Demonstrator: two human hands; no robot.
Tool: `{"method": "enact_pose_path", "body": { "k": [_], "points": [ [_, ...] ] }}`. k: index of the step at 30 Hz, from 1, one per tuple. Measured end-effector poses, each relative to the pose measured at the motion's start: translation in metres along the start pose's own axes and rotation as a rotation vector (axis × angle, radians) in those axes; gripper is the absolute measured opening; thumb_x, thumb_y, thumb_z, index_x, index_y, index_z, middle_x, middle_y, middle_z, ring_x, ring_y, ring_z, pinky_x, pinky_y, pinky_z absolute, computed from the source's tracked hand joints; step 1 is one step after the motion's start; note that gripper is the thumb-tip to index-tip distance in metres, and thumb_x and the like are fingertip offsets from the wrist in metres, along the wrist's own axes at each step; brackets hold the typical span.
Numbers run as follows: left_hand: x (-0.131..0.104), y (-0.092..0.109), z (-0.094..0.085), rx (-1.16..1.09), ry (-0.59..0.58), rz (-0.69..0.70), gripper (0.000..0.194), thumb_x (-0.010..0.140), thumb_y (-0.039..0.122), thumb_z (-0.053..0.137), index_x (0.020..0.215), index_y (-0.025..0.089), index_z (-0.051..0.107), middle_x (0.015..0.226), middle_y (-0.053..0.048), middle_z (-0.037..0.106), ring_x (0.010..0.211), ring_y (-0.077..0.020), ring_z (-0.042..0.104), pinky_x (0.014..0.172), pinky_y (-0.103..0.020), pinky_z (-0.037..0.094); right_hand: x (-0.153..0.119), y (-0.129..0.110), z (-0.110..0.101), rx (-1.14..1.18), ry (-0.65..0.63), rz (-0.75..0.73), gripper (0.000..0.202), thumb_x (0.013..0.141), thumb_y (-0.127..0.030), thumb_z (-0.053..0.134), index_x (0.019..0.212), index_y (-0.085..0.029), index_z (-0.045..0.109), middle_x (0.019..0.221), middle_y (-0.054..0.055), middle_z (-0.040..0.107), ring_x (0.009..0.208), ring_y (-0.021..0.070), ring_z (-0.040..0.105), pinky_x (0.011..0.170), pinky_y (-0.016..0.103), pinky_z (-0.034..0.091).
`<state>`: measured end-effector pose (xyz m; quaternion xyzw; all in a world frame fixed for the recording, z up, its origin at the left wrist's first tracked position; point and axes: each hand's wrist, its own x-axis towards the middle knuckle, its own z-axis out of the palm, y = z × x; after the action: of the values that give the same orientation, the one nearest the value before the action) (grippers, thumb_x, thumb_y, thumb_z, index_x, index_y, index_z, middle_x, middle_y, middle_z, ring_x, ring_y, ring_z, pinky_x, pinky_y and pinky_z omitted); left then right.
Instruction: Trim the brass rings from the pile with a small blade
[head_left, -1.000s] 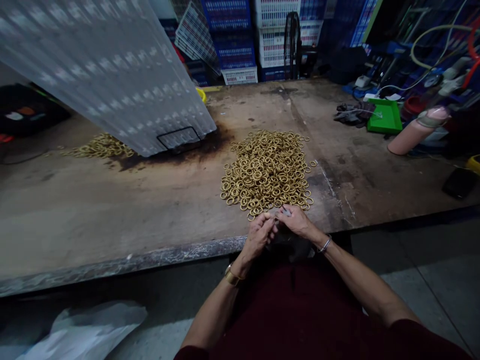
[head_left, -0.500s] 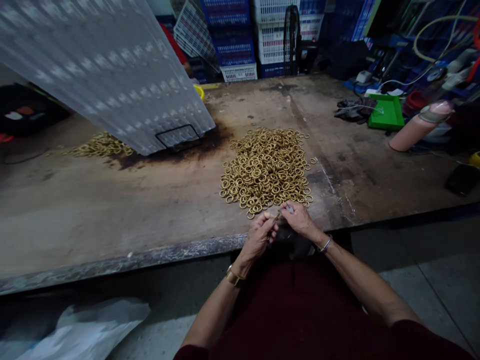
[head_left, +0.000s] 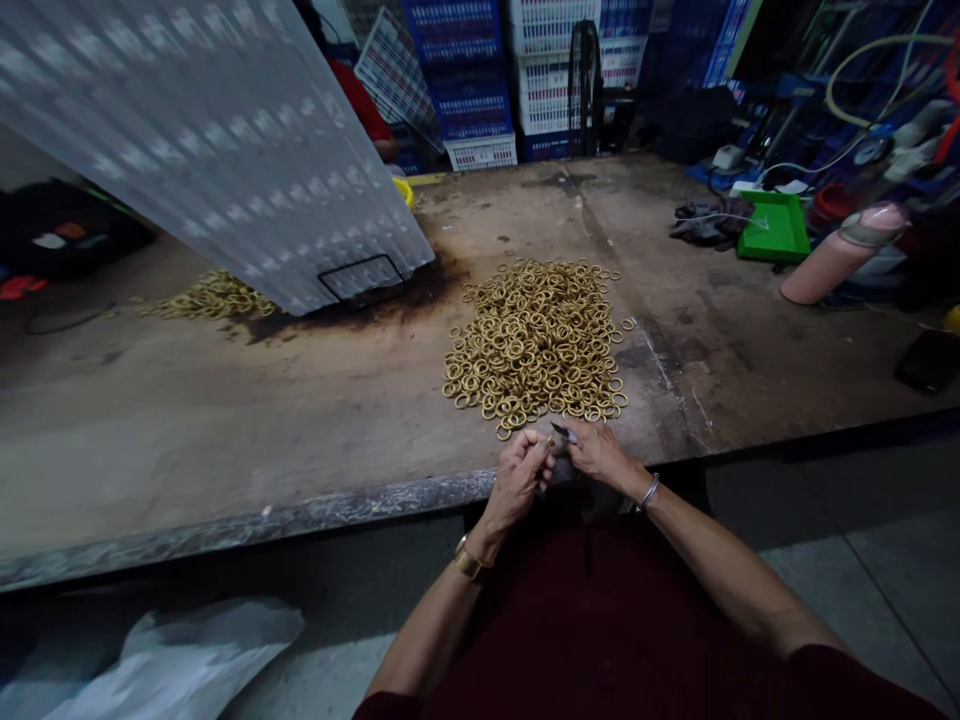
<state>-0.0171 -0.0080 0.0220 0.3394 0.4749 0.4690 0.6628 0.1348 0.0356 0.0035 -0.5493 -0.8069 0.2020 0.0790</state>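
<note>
At the front edge of the table (head_left: pixel 337 400), my left hand (head_left: pixel 519 475) is closed, pinching a brass-coloured ring (head_left: pixel 550 442) between thumb and fingers. Only a small part of that ring shows. My right hand (head_left: pixel 606 456) is wrapped round a small knife (head_left: pixel 560 430); its dark blade points left, close to the ring, and the handle is mostly covered by the fingers. Just beyond both hands lies a heap of brass-coloured rings (head_left: pixel 536 345), with a few loose ones around its edge.
A tall grey ribbed panel (head_left: pixel 315 190) leans at the left, beside a second ring pile (head_left: pixel 214 297). To the right are a green tray (head_left: pixel 772 228), dark gloves (head_left: pixel 709 222) and a pink cylinder (head_left: pixel 832 260). Crates (head_left: pixel 469 95) are stacked behind. Another person's red sleeve (head_left: pixel 360 105) shows behind the panel.
My right hand has shifted slightly down, and the knife blade is now visible, apart from the left fingers. The red-sleeved arm behind the panel shows more.
</note>
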Motion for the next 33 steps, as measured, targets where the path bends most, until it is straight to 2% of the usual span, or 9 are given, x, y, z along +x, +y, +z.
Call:
{"method": "enact_pose_path", "body": {
  "k": [5,9,13,19,26,33],
  "points": [
    [-0.010,0.006,-0.004,-0.247,-0.112,-0.050,0.035,0.069,0.042,0.071,0.079,0.018,0.048,0.064,0.003,0.057,0.043,-0.0049,0.044,0.037,-0.015,0.032,0.017,-0.006,0.002,-0.049,0.056,0.019,0.024,0.081,-0.019,0.042,0.097,-0.020,0.061,0.082,0.004,0.068,0.071,0.0157,0.060,0.060,0.024,0.030],
    [-0.009,0.002,-0.014,-0.354,-0.073,-0.082,0.034,0.069,0.039,0.072,0.075,0.015,0.049,0.082,-0.006,0.065,0.052,-0.0070,0.051,0.040,-0.017,0.037,0.039,-0.028,0.000,-0.033,0.094,0.046,0.022,0.089,-0.029,0.041,0.097,-0.020,0.060,0.084,0.006,0.069,0.075,0.0162,0.062,0.063,0.024,0.033],
    [-0.009,-0.001,-0.026,-0.420,-0.024,-0.072,0.031,0.066,0.032,0.075,0.075,0.015,0.050,0.080,-0.006,0.065,0.057,-0.0096,0.055,0.043,-0.017,0.040,0.057,-0.045,-0.001,-0.108,0.097,0.141,0.032,0.092,-0.042,0.039,0.100,-0.018,0.058,0.088,0.012,0.069,0.081,0.0200,0.065,0.066,0.026,0.037],
    [-0.007,0.001,-0.037,-0.550,-0.067,-0.116,0.030,0.063,0.025,0.075,0.085,0.014,0.057,0.078,-0.005,0.063,0.063,-0.0109,0.058,0.044,-0.015,0.038,0.068,-0.050,0.002,-0.170,0.084,0.205,0.022,0.089,-0.028,0.042,0.101,-0.018,0.057,0.090,0.011,0.069,0.085,0.0206,0.065,0.069,0.027,0.039],
    [0.001,-0.004,-0.039,-0.633,0.013,-0.137,0.027,0.060,0.026,0.078,0.065,0.011,0.057,0.071,-0.004,0.060,0.061,-0.0101,0.055,0.041,-0.014,0.034,0.066,-0.046,0.005,-0.160,0.110,0.200,0.024,0.089,-0.033,0.042,0.101,-0.019,0.058,0.091,0.010,0.069,0.084,0.0200,0.065,0.067,0.026,0.037],
    [0.002,-0.008,-0.037,-0.586,0.022,-0.157,0.038,0.059,0.034,0.079,0.063,0.014,0.047,0.058,0.003,0.049,0.047,-0.0049,0.044,0.037,-0.013,0.028,0.064,-0.045,0.008,-0.169,0.095,0.165,0.022,0.088,-0.027,0.042,0.099,-0.019,0.059,0.087,0.009,0.069,0.079,0.0183,0.064,0.066,0.026,0.035]
  ]
}}
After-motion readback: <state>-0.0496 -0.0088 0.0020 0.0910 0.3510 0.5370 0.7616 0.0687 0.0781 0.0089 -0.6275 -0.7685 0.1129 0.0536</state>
